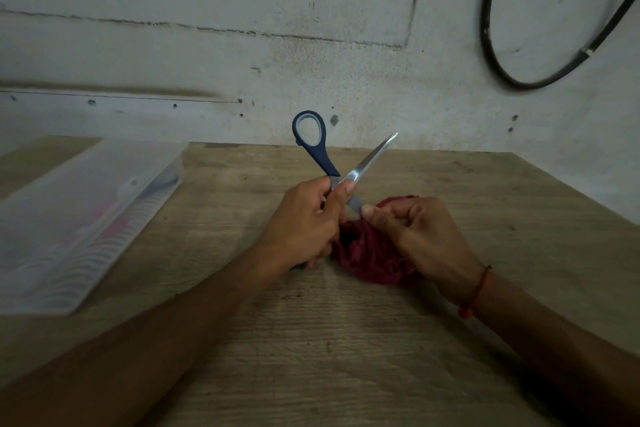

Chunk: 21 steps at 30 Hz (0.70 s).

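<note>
A pair of scissors [317, 146] with dark blue handles stands spread open above the wooden table [346, 340]. One handle loop points up and one steel blade slants up to the right. My left hand [304, 222] grips the scissors near the pivot, thumb against the blade. My right hand [419, 236] holds a crumpled dark red cloth [367, 256] on the table, with its fingertips pinching the cloth against the lower part of the blade. The second handle and second blade are hidden behind my hands.
A clear plastic box [79, 218] with a lid lies at the table's left, holding blurred pink and dark items. A rough grey wall [311, 45] rises right behind the table. A black cable loop [502, 55] hangs on it at upper right.
</note>
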Available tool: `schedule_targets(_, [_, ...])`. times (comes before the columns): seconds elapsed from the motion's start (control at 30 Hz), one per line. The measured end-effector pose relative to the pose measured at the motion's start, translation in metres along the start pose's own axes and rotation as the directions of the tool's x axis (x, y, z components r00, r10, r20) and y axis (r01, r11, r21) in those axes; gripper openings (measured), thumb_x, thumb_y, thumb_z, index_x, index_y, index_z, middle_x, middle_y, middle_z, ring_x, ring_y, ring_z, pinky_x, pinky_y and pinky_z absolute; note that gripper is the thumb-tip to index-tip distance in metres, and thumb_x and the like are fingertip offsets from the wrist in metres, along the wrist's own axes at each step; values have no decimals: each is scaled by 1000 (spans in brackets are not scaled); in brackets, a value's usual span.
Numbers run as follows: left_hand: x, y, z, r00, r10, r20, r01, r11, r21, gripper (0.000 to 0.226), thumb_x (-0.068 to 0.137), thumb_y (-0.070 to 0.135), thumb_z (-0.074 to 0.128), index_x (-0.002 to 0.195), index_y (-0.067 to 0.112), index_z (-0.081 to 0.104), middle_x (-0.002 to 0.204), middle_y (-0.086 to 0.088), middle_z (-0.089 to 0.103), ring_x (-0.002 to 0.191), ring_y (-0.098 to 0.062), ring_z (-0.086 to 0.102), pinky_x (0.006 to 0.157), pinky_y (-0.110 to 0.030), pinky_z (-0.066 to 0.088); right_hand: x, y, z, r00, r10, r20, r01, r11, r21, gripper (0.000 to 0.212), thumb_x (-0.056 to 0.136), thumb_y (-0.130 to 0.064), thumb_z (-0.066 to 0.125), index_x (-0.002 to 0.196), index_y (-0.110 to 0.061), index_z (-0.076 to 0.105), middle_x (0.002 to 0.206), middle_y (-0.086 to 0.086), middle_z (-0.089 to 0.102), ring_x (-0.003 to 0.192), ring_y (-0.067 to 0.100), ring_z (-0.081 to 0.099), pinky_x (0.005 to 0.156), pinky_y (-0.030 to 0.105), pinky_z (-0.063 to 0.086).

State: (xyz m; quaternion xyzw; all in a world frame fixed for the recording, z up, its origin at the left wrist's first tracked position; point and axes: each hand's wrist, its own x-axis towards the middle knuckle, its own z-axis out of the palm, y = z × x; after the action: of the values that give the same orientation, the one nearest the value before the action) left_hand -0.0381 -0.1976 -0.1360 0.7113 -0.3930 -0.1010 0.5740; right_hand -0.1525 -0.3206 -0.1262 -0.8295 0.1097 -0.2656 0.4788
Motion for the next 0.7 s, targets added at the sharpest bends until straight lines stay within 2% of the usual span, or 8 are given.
schedule_targets(0.1, [1, -2, 0, 1000, 7, -2, -7, 1000, 7, 38, 99, 47, 48, 84, 14, 59, 53, 0, 53, 34, -15, 45, 36, -26, 39, 2, 3, -2, 1000, 2, 15, -1, 1000, -16, 40, 89, -26, 64, 53, -7, 63, 46, 1, 57, 42, 9, 47, 45, 21, 38])
schedule_targets(0.17, [1, -2, 1, 1000, 18, 16, -19, 999, 26, 41, 99, 48, 47, 90, 10, 60, 59, -5, 56, 36, -16, 46, 36, -26, 39, 4, 4, -2, 999, 3, 37, -3, 1000, -24, 42, 90, -23, 64, 49, -17, 60, 40, -6, 51, 38, 1, 42, 43, 14, 34])
schedule_targets(0.23, [0, -1, 2, 997, 64, 35, -67, 993, 95, 39, 100, 44, 47, 88, 10, 61, 58, -2, 56, 36, -12, 48, 33, -23, 38, 7, 3, -1, 999, -21, 50, 23, 998, -59, 35, 90, -23, 64, 57, -13, 66, 45, 1, 57, 41, 7, 48, 45, 18, 39])
schedule_targets(0.33, [0, 1, 2, 988, 145, 48, -153, 956, 250, 33, 102, 38, 47, 87, 13, 63, 56, 8, 54, 38, 0, 50, 36, -14, 38, 11, 4, -1, 992, -64, 111, 76, 991, -109, 21, 91, -17, 63, 77, -3, 71, 67, 19, 68, 56, 30, 57, 54, 31, 48])
schedule_targets(0.43, [1, 0, 1, 980, 191, 62, -200, 937, 287, 27, 103, 34, 47, 83, 21, 61, 59, 13, 54, 42, 6, 52, 40, -9, 37, 11, 6, -9, 981, -38, 188, 62, 991, -122, 19, 91, -10, 62, 79, 5, 65, 70, 29, 62, 57, 27, 51, 56, 31, 47])
schedule_targets(0.53, [2, 0, -2, 992, 128, 14, -128, 964, 233, 31, 103, 37, 46, 80, 21, 59, 57, 9, 56, 36, 0, 47, 35, -12, 34, 11, 10, -24, 956, 25, 292, 33, 981, -192, 17, 89, -9, 64, 79, 5, 65, 72, 29, 62, 61, 37, 54, 62, 40, 50])
schedule_targets(0.63, [1, 1, -6, 1000, -13, -20, 15, 996, 89, 33, 102, 41, 45, 75, 24, 53, 41, 14, 51, 29, -3, 40, 32, -20, 33, 13, 15, -29, 946, 17, 325, 62, 971, -230, 19, 87, -7, 66, 73, 4, 62, 61, 25, 53, 57, 22, 45, 58, 33, 42])
schedule_targets(0.7, [1, 1, -7, 999, -22, -24, 23, 997, 67, 32, 102, 42, 44, 75, 26, 53, 41, 15, 50, 29, -4, 39, 33, -21, 33, 13, 16, -29, 944, 12, 329, 72, 968, -242, 18, 88, -10, 66, 76, 4, 65, 65, 25, 60, 54, 23, 48, 54, 29, 43])
